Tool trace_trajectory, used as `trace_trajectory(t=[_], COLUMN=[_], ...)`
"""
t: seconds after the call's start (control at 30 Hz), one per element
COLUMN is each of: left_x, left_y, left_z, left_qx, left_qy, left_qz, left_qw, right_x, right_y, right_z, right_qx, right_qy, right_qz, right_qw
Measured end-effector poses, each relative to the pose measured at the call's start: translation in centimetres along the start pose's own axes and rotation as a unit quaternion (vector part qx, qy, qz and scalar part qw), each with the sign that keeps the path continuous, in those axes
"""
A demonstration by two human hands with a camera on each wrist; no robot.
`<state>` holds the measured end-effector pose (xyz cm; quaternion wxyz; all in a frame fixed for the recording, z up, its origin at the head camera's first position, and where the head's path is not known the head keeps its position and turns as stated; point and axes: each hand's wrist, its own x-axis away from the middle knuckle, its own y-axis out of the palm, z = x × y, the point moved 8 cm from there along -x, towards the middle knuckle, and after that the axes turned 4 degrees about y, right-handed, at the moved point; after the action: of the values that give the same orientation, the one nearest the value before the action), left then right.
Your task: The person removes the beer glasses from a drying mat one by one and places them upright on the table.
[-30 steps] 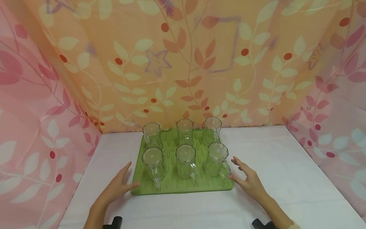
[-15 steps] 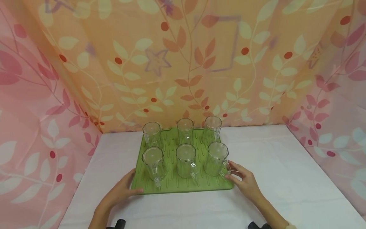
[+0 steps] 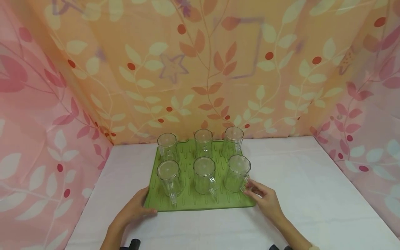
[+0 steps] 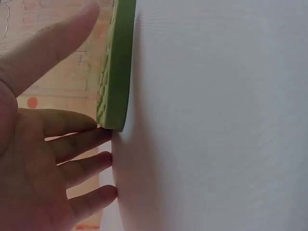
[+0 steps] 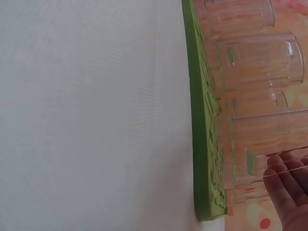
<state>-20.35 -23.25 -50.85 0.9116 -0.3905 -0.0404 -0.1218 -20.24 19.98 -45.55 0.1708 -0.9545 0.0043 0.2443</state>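
Note:
A green ribbed mat (image 3: 189,205) lies on the white table with several clear glass mugs on it, in a front and a back row. My right hand (image 3: 267,202) is at the front right mug (image 3: 235,178), pinching its handle between thumb and fingers. In the right wrist view the fingertips (image 5: 275,179) show through and against the clear handle. My left hand (image 3: 135,207) is at the mat's front left corner, fingers extended and thumb over the front edge. The left wrist view shows the forefinger right at the corner of the mat (image 4: 115,77).
Two more mugs stand in the front row, one in the middle (image 3: 203,177) and one at the left (image 3: 168,177). The back row stands near a patterned orange cloth (image 3: 200,69). White tablecloth (image 3: 287,163) surrounds the mat, with pink cloth walls at both sides.
My right hand has moved left from beside the front right mug onto its handle. My left hand has come down and inward to the mat's corner. The mugs stand as before.

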Motion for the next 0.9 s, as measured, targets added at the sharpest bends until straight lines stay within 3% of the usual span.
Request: trace_trajectory(t=[0.43,0.9], left_x=[0.0,-0.1], left_y=[0.3,-0.2], left_z=[-0.2,0.1], left_qx=[-0.056,-0.08], left_qy=[-0.026,-0.02], left_qz=[0.01,0.022], left_qw=[0.998,0.9964], right_x=[0.5,0.1], right_y=[-0.4,-0.3], right_z=[-0.7,-1.7], right_qx=[0.121,0.152], right_qy=[-0.032,-0.037], right_qz=[0.069,0.103], right_qw=[0.9897,0.9824])
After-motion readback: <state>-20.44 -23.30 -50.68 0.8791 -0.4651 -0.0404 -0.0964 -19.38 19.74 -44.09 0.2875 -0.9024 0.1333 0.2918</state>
